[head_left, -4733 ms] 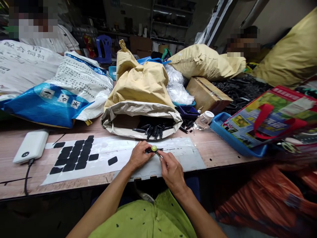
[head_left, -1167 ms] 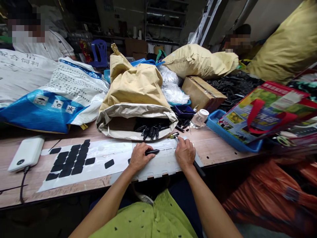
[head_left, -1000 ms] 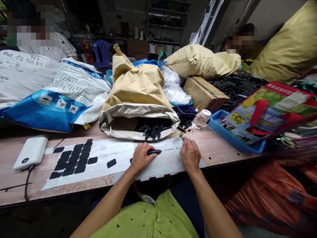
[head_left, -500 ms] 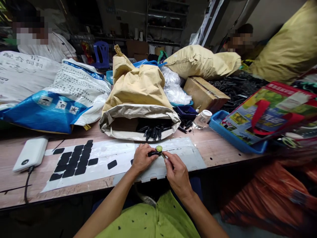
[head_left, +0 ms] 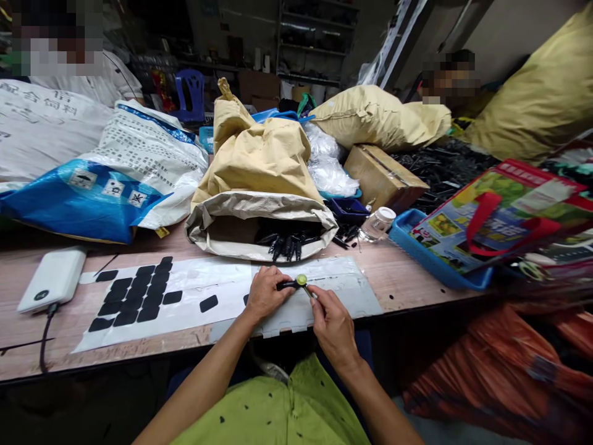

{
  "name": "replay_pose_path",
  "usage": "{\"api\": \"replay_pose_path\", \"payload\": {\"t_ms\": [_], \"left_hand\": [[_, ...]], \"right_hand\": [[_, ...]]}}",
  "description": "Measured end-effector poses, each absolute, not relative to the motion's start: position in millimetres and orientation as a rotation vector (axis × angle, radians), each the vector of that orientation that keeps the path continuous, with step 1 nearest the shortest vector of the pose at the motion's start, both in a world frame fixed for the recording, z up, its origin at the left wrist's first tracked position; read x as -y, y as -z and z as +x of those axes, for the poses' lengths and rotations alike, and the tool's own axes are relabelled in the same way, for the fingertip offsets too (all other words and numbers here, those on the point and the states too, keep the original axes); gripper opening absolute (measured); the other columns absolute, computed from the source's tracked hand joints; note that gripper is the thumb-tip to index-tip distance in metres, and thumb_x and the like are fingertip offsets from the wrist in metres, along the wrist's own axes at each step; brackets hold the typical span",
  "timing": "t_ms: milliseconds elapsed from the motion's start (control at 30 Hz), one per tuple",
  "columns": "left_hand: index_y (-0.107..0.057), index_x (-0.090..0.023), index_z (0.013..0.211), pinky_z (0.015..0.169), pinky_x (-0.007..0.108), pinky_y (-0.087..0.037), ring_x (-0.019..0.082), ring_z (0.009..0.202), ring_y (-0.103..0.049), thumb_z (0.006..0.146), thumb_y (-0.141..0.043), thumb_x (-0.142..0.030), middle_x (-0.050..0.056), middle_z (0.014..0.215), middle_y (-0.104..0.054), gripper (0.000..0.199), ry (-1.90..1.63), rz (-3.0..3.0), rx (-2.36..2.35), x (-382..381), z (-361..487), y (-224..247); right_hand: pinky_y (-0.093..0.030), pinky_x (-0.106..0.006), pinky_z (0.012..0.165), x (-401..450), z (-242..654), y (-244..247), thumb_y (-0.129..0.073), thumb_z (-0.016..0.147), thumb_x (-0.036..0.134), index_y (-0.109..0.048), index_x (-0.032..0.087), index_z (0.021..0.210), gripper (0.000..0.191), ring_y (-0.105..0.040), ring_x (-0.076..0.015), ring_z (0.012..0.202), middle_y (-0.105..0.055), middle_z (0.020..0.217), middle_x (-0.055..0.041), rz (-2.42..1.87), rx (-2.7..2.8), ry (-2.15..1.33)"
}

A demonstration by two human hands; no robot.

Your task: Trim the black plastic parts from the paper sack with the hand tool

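My left hand [head_left: 267, 290] is closed around a slim black piece [head_left: 286, 284], whose end points to the right. A round yellow-green piece [head_left: 301, 280] sits at that end; whether it is fixed to the black piece or to the tool, I cannot tell. In a pinch, my right hand [head_left: 334, 318] has a thin metallic rod [head_left: 309, 292] whose tip reaches the round piece. Both hands are over a grey board [head_left: 345, 290] at the table's front edge. Just beyond them, several similar black pieces [head_left: 290, 244] spill from the mouth of a tan sack [head_left: 259, 151].
Black rounded squares [head_left: 134, 296] lie on a white sheet [head_left: 194, 315], left of my hands. A white power bank [head_left: 53, 281] with a cable is further left. On the right are a clear cup [head_left: 377, 224] and a blue tray [head_left: 430, 256] holding a colourful bag. Two people sit beyond.
The round yellow-green piece has shifted slightly right, and more of the black piece shows beside my left fingers. Both hands keep their grips; the view has moved a little.
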State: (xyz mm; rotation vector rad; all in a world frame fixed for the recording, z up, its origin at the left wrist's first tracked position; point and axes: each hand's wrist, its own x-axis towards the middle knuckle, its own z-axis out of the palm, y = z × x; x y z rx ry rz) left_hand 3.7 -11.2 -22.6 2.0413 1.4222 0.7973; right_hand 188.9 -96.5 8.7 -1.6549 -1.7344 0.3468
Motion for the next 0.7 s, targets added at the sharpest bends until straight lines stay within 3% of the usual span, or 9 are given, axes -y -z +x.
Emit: {"api": "replay_pose_path", "payload": {"t_ms": [133, 400, 700], "left_hand": [[-0.081, -0.028, 0.101, 0.086, 0.037, -0.044, 0.024, 0.095, -0.055, 0.082, -0.078, -0.034, 0.003, 0.093, -0.069, 0.019, -0.797, 2.046, -1.411, 11, 3, 22], [-0.079, -0.027, 0.098, 0.088, 0.037, -0.045, 0.024, 0.095, -0.055, 0.078, -0.078, -0.027, 0.003, 0.090, -0.067, 0.020, -0.804, 2.043, -1.438, 13, 5, 19], [-0.077, -0.025, 0.099, 0.086, 0.037, -0.044, 0.025, 0.094, -0.055, 0.084, -0.075, -0.032, 0.004, 0.089, -0.066, 0.017, -0.783, 2.065, -1.426, 11, 3, 18]], "right_hand": [[-0.051, -0.032, 0.092, 83, 208, -6, -0.046, 0.100, 0.029, -0.070, 0.024, 0.125, 0.035, -0.066, -0.0203, 0.105, -0.071, 0.113, -0.0074, -1.711, 1.624, -0.304], [-0.037, -0.030, 0.075, 21, 265, 1, -0.055, 0.093, 0.022, -0.074, 0.025, 0.122, 0.034, -0.055, -0.0194, 0.090, -0.065, 0.100, -0.0068, -2.162, 1.530, -0.055], [-0.032, -0.032, 0.074, -8, 246, 18, -0.049, 0.099, 0.021, -0.069, 0.023, 0.129, 0.036, -0.051, -0.0218, 0.094, -0.062, 0.104, -0.0105, -2.232, 1.688, 0.279]]}}
